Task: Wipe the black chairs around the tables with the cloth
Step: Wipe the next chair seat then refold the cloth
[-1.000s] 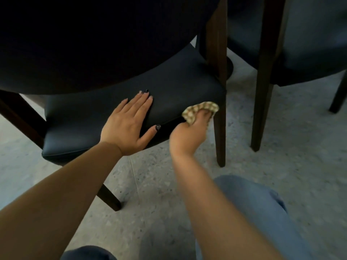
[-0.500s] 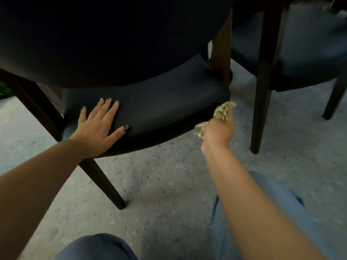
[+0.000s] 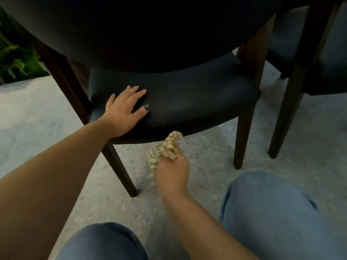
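Chair stands on the floor, its seat edge facing the camera, backrest overhead. The left hand lies flat on the seat's left side, fingers straight. The right hand, blurred, grips a bunched cloth, seemingly just under the seat's front edge. A second chair stands to the right.

This is looking like a dining area — padded black chairs with dark wooden legs are standing close together on a speckled terrazzo floor, and green foliage is showing at the edge.
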The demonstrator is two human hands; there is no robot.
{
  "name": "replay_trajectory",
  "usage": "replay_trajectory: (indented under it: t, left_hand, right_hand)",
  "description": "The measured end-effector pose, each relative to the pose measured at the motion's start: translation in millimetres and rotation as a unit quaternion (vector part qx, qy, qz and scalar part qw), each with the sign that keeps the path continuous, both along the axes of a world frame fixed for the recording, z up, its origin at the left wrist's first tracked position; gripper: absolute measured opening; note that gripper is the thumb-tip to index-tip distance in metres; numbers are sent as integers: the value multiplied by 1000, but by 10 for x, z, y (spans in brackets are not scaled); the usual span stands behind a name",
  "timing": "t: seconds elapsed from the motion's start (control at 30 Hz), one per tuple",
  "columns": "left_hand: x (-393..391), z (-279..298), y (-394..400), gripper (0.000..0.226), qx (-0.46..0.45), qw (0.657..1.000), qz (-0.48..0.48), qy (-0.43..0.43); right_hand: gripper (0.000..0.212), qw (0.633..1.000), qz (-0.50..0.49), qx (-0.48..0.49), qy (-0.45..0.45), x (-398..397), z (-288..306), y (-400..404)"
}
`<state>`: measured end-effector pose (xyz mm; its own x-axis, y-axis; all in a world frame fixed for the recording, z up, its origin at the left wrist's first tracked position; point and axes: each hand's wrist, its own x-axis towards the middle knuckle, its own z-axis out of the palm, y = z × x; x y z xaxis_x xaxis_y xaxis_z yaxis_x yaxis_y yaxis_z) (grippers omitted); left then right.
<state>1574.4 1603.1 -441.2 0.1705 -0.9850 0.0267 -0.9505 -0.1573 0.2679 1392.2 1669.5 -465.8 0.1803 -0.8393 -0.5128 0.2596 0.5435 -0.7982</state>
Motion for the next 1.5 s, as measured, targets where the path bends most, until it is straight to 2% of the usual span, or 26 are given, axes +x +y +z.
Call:
replay_trajectory:
  t: [0.07, 0.1, 0.17, 0.23, 0.3, 0.33, 0.37, 0.43, 0.53, 0.7, 0.77, 0.83, 0.87, 0.9, 0.93, 1.0, 1.03, 1.07, 1.1, 1.17, 1.2, 1.27, 1.37, 1.43, 1.5]
  left_hand:
    - [36, 53, -6, 46, -25, 991, 23, 128]
    - [47, 62, 3, 46, -29, 989, 24, 143]
    - [41, 40, 14, 48, -31, 996, 9, 84]
    - [30, 11, 14, 50, -35, 999, -1, 42]
    - [31, -13, 17, 51, -39, 998, 2, 38]
    - [38, -24, 14, 51, -44, 998, 1, 38]
    - [46, -35, 12, 51, -49, 998, 0, 38]
    - [61, -51, 5, 51, -61, 997, -4, 39]
    - [78, -74, 4, 50, -67, 997, -4, 41]
    - [64, -67, -4, 50, -68, 997, 1, 40]
    - [62, -75, -7, 50, -69, 997, 2, 35]
    - [67, -80, -9, 50, -65, 997, 0, 29]
    - [67, -83, -10, 50, -65, 998, -1, 27]
    - [64, -88, -11, 50, -67, 997, -2, 23]
    - [60, -95, -11, 50, -70, 997, -1, 20]
    - [54, -109, -2, 50, -75, 997, 1, 14]
    - [52, -113, 3, 50, -76, 997, 2, 12]
    - [48, -115, 4, 50, -75, 997, 3, 10]
    - [45, -111, 4, 50, -75, 997, 4, 10]
    - [43, -94, 1, 50, -72, 997, 6, 9]
    - [40, -91, 0, 50, -71, 997, 8, 8]
    - [30, -97, 0, 50, -71, 997, 10, 7]
    - [16, -105, -6, 50, -72, 997, 11, 5]
    - [21, -106, -8, 50, -77, 997, 10, 4]
    - [25, -107, -4, 49, -83, 997, 9, 5]
  right_hand:
    - [21, 992, -68, -82, 60, -303, 115, -211]
    - [19, 981, -115, -134, 79, -427, 207, -408]
    - [23, 931, -173, -267, 178, -599, 384, -891]
    - [32, 862, -116, -386, 307, -639, 449, -1362]
    - [39, 786, -8, -423, 451, -571, 369, -1675]
    - [43, 760, 26, -424, 492, -511, 300, -1735]
    - [45, 749, 39, -431, 501, -439, 251, -1719]
    - [44, 747, 53, -475, 462, -253, 187, -1497]
    - [43, 703, 105, -573, 408, 21, -3, -985]
    - [40, 665, 206, -625, 354, -138, -128, -661]
    - [46, 604, 317, -636, 362, -276, -118, -595]
    - [49, 507, 442, -621, 402, -453, -133, -538]
    - [49, 488, 458, -616, 415, -575, -160, -561]
    - [50, 508, 443, -611, 415, -697, -157, -605]
    - [52, 574, 391, -595, 405, -804, -129, -649]
    - [51, 754, 203, -514, 355, -950, -31, -737]
    - [51, 816, 88, -472, 321, -986, -8, -823]
    - [53, 851, -19, -434, 296, -1006, 6, -916]
    - [54, 861, -101, -409, 287, -991, 13, -1002]
    - [58, 844, -183, -381, 329, -870, -24, -1118]
    - [63, 837, -174, -374, 361, -759, -86, -1119]
    - [81, 822, -86, -396, 400, -482, -298, -977]
    - [94, 808, 16, -437, 395, -239, -597, -618]
    - [88, 845, 76, -404, 343, -247, -749, -384]
    - [68, 915, 106, -307, 239, -278, -788, -187]
